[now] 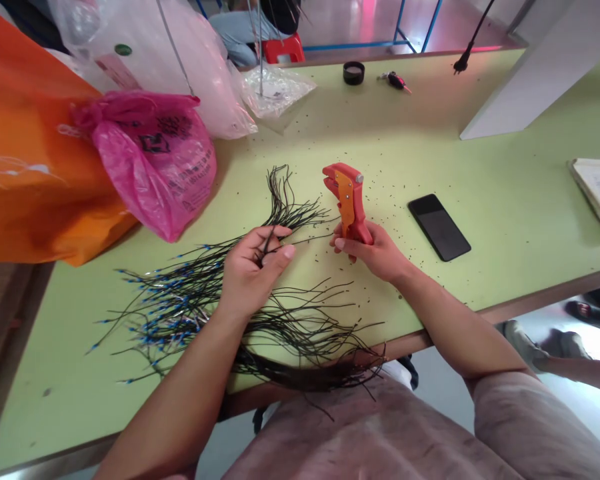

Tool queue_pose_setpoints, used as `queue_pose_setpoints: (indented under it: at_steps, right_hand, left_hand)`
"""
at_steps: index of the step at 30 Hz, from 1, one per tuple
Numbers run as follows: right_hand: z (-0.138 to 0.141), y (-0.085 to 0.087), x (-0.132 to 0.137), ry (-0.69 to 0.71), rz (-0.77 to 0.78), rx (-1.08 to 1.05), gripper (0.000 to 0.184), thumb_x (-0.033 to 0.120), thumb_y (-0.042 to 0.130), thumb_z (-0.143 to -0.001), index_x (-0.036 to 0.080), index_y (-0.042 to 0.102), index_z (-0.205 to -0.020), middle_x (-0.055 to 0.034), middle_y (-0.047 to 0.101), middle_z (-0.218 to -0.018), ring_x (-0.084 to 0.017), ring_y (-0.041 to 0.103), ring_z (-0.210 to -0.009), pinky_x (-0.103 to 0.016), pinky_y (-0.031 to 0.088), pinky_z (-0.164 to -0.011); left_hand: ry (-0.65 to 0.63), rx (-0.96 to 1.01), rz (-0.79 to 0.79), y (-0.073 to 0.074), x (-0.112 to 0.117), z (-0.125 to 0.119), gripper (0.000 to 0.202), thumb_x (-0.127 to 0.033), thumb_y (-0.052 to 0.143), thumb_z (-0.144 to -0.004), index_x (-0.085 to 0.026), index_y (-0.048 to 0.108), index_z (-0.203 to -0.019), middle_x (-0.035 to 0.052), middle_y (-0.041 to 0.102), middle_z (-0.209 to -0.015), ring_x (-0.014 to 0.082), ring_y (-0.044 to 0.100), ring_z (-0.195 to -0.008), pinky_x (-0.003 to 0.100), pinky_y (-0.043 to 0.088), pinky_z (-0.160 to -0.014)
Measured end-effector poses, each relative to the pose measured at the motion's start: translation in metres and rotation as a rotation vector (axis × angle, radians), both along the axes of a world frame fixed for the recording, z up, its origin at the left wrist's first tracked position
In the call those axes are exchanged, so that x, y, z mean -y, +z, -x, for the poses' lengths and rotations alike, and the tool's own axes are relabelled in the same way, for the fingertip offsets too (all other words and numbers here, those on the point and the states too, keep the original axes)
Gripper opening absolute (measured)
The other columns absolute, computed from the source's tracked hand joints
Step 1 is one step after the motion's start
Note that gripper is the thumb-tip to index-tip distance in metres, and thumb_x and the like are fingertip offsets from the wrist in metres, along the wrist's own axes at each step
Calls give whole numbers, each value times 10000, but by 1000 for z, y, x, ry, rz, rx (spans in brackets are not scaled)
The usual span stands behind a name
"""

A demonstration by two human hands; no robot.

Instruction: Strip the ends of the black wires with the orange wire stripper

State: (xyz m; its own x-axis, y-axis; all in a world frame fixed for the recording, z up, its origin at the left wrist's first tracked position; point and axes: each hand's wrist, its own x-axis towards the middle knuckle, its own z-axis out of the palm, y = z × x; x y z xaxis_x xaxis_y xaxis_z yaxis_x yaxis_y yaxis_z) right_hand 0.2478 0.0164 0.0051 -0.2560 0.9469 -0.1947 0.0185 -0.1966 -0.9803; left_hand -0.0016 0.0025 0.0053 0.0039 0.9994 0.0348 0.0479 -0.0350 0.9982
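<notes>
Right hand (375, 252) grips wire stripper (349, 202) upright, head pointing away. Left hand (253, 270) pinches 1 black wire (300, 238) lying left-right toward it.

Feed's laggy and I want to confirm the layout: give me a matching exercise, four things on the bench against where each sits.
1 wire stripper
2 black wires
3 phone
4 pink bag

A flat on the table, screen dark
B upright in the right hand
C at the table's left side
D pinched in the left hand

Pairs: 1-B, 2-D, 3-A, 4-C
</notes>
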Motion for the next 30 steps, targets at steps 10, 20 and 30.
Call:
queue_pose_setpoints:
  at_steps: [10, 20, 30]
  right_hand:
    - [-5, 1, -5, -45, 35, 33, 362, 457, 879, -815, 208, 720, -1024, -79, 791, -1023, -220, 719, -905, -288, 520, -621]
    - [-13, -6, -13, -158, 0, 109, 293, 417, 821, -877, 211, 715, -1056, -83, 793, -1054, -216, 710, -884, -308, 519, -625]
    - [-12, -4, -12, -127, -47, 132, 316, 437, 822, -881, 206, 709, -1064, -69, 771, -1039, -218, 699, -900, -319, 525, -658]
  left_hand:
    - [-356, -383, -43, 3, 4, 2, 450, -468, 774, -929, -210, 710, -1292, 75, 781, -1024, 211, 745, -846, 327, 626, -738]
    - [-805, -685, -72, 19, 33, -1, 852, -627, 736, -969, -265, 454, -1686, 170, 555, -1688, 336, 596, -1510, 474, 527, -1232]
    - [-442, -487, 64, -2, -1, 23, 677, -660, 527, -1073, -181, 615, -1543, 174, 764, -1429, 304, 731, -1320, 452, 555, -1164]
